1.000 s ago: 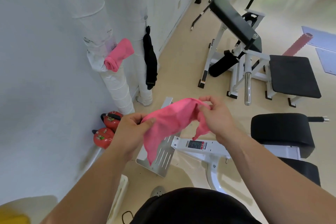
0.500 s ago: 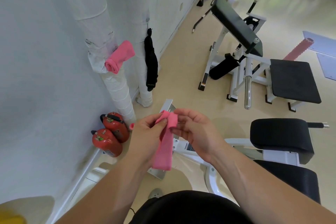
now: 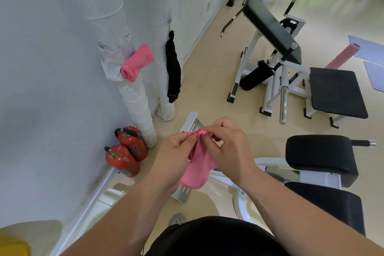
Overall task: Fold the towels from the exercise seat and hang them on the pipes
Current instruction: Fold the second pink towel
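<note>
A pink towel (image 3: 197,168) hangs folded into a narrow strip between my hands at mid-frame. My left hand (image 3: 176,151) pinches its top edge from the left, and my right hand (image 3: 226,147) grips the same top edge from the right, fingers curled over the cloth. A second pink towel (image 3: 136,63), rolled and folded, sits wedged on the nearer white wrapped pipe (image 3: 133,97) by the wall. A black cloth (image 3: 172,68) hangs from a hook beside the farther wrapped pipe (image 3: 166,108). The black padded exercise seat (image 3: 320,151) is at my right.
Two red fire extinguishers (image 3: 124,151) stand on the floor at the pipe's foot. A white metal footplate (image 3: 187,191) lies under my hands. A white-framed bench with black pads (image 3: 274,27) stands ahead right, with a pink foam roller (image 3: 342,56) and grey mats behind it.
The towel was spread wide between my hands a second ago; my hands have come together and it now hangs as a narrow folded strip, bunched at the top.
</note>
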A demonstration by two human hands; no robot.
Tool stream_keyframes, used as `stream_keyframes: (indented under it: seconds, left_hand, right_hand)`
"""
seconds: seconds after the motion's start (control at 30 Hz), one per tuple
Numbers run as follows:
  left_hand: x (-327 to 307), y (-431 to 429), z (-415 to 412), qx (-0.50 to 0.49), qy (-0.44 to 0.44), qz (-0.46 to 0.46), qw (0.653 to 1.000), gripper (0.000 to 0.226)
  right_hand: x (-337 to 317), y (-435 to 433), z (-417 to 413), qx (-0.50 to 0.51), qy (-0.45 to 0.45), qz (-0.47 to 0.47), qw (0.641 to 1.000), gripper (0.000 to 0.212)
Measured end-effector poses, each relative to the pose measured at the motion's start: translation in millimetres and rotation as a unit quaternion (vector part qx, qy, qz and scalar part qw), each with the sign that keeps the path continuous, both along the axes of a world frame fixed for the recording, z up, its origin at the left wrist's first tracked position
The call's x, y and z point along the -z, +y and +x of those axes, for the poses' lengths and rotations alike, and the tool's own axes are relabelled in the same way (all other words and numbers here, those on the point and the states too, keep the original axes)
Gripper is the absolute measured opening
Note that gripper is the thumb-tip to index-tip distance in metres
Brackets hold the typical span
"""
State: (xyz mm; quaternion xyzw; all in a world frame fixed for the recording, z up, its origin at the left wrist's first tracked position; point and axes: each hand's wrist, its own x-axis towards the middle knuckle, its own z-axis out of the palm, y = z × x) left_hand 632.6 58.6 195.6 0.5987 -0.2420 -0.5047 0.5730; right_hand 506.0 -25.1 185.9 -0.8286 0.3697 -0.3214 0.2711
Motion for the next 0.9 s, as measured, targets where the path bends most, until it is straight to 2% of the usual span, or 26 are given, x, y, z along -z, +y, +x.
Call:
stream_keyframes:
  seconds: [0.17, 0.27, 0.33, 0.4, 0.5, 0.57, 0.63, 0.7, 0.73, 0.8, 0.9]
  left_hand:
    - [-4, 7, 1, 0.016, -0.015, -0.016, 1.0, 0.027]
    - [-2, 9, 1, 0.006, -0.047, -0.025, 0.999, 0.026]
    - [-1, 11, 1, -0.002, -0.06, -0.019, 0.998, 0.028]
    - [0, 13, 2, -0.003, -0.061, -0.011, 0.998, 0.029]
    - [-2, 17, 5, -0.001, -0.033, -0.012, 0.999, 0.026]
    - [-4, 19, 9, 0.009, -0.035, -0.005, 0.999, 0.025]
    - [-9, 20, 13, 0.023, -0.048, -0.002, 0.999, 0.027]
    - [-15, 21, 15, 0.007, -0.074, 0.0, 0.997, 0.03]
    - [-18, 20, 14, -0.014, -0.081, 0.004, 0.997, 0.031]
    - [-20, 19, 12, -0.052, -0.039, 0.013, 0.998, 0.032]
    - [-23, 19, 9, -0.071, 0.055, 0.022, 0.996, 0.029]
  right_hand:
    - [-4, -3, 1, -0.032, 0.013, -0.036, 0.999, 0.022]
    - [-10, -3, 2, -0.02, -0.013, 0.039, 0.999, 0.016]
    - [-14, -2, 2, -0.023, -0.033, 0.051, 0.998, 0.014]
    - [-15, -4, 0, -0.044, -0.012, -0.032, 0.998, 0.011]
    - [-8, -11, -2, -0.101, 0.021, -0.2, 0.974, 0.015]
    - [-6, -12, -3, -0.114, 0.028, -0.232, 0.966, 0.018]
    - [-7, -10, -3, -0.084, 0.025, -0.236, 0.968, 0.019]
    - [-8, -6, -1, -0.049, 0.039, -0.262, 0.963, 0.008]
    - [-7, -4, 2, -0.044, 0.05, -0.278, 0.958, 0.01]
    - [-4, 0, 7, -0.075, 0.061, -0.28, 0.955, 0.015]
    - [-5, 5, 13, -0.116, 0.042, -0.209, 0.97, 0.016]
